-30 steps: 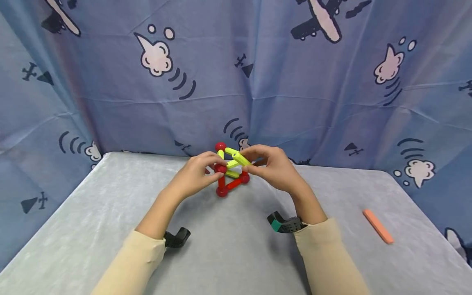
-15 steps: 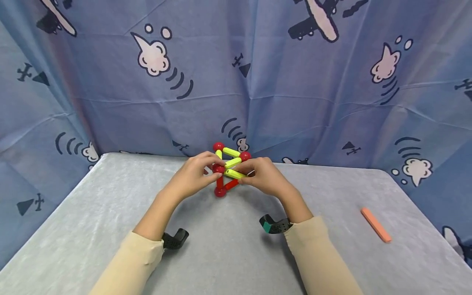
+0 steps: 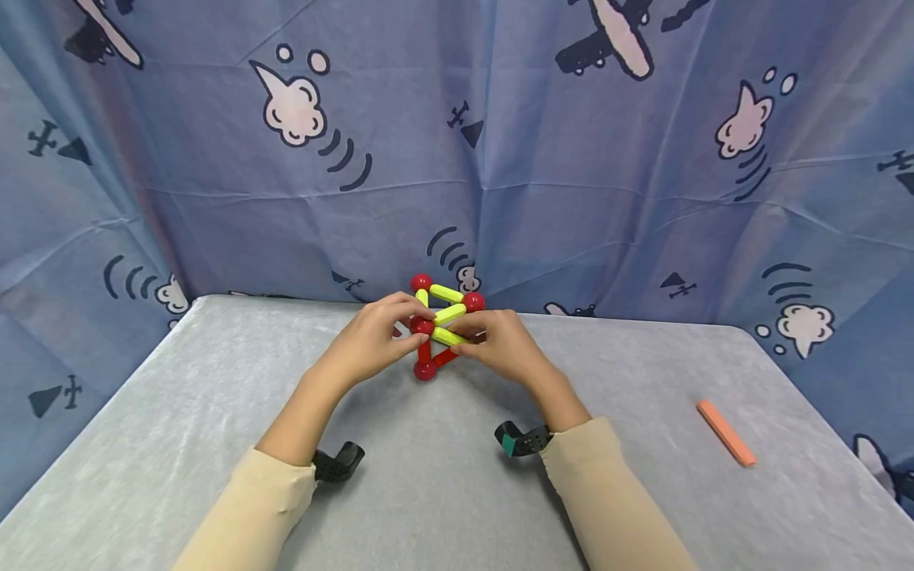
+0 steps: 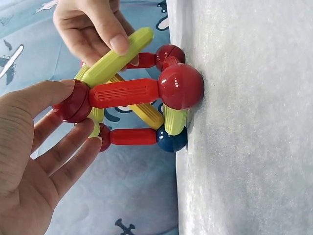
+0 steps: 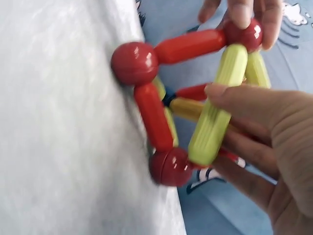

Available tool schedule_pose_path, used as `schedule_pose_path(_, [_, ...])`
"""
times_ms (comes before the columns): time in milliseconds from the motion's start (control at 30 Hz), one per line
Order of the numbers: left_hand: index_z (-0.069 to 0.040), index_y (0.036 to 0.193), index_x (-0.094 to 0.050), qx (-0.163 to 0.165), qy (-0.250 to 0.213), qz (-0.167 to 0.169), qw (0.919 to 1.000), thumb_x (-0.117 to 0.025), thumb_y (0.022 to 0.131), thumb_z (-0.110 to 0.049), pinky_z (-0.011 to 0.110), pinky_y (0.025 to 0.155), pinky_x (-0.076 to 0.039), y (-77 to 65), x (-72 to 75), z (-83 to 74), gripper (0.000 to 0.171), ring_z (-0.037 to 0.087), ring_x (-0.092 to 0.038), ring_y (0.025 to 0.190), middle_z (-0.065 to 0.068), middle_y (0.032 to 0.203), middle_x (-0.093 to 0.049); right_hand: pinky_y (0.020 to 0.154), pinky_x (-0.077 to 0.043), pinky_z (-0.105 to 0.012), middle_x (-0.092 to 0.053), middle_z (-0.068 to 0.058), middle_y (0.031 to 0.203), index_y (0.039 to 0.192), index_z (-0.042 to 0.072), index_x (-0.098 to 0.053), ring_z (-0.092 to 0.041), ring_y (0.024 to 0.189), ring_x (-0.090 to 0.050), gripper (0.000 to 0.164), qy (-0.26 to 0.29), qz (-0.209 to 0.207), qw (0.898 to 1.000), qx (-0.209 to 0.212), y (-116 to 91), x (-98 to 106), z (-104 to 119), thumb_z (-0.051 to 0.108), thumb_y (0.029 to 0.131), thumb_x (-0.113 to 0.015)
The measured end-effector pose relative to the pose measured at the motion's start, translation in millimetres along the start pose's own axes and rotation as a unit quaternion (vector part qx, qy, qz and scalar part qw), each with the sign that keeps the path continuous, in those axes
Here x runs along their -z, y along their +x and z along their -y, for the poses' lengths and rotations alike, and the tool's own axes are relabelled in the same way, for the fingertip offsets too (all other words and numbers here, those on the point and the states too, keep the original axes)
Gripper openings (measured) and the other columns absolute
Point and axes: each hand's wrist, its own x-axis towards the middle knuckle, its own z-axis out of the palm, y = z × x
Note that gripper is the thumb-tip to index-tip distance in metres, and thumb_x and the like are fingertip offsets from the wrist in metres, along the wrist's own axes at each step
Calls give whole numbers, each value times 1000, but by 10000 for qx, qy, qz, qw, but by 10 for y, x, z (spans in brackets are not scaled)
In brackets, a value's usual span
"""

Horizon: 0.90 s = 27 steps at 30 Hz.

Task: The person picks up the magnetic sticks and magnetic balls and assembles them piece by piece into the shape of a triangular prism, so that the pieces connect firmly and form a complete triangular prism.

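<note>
A small frame of magnetic rods and balls stands on the table, its lower red ball [image 3: 424, 369] on the cloth. My left hand [image 3: 371, 337] pinches an upper red ball [image 4: 72, 102] between thumb and fingers. With thumb and fingertips my right hand [image 3: 503, 342] grips a yellow-green rod [image 5: 220, 110]. One end of that rod meets the ball in my left hand; its other end points out free in the right wrist view. Red rods, a yellow rod [image 4: 146, 115] and a blue ball [image 4: 171, 138] show behind. In the head view my right hand hides the frame's lower right corner.
An orange stick [image 3: 726, 432] lies on the right side of the grey-white table [image 3: 428, 507]. A blue patterned curtain [image 3: 400, 159] hangs right behind the table's far edge. Another red ball [image 3: 474, 301] tops the frame's back right corner.
My right hand has moved down and left with the yellow-green rod, bringing it to the left-held ball. The back right red ball has come into sight. The left hand keeps its hold.
</note>
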Motion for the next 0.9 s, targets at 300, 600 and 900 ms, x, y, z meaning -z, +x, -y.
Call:
schedule_pose_path(300, [-16,118,-73,-18,-14,64,10000,-75,92,-16,36,87,-58,13,11,1,27,20,-66,100,1,116,-67,83,-60,-40,-74,-10,99,99,8,-71,-24,90,-71,28,1184,-1236,9812,-894,-94,76,-290,27,83,-85])
schedule_pose_path(600, [-17,120,-74,26,76,221,9997,-76,91,-14,37,87,-58,-20,97,12,29,18,-64,102,-1,118,-68,115,-42,-55,-57,-13,146,151,13,-45,-34,137,-53,78,1840,408,9761,-1080,-75,-131,-474,23,83,-84])
schedule_pose_path(900, [-12,118,-74,36,-533,497,9973,-74,90,-5,41,91,-59,4,143,30,28,20,-66,109,3,121,-69,96,-55,-38,-72,-16,118,125,5,-68,-25,104,-67,48,1932,-77,9760,-998,-94,-237,-535,15,82,-85])
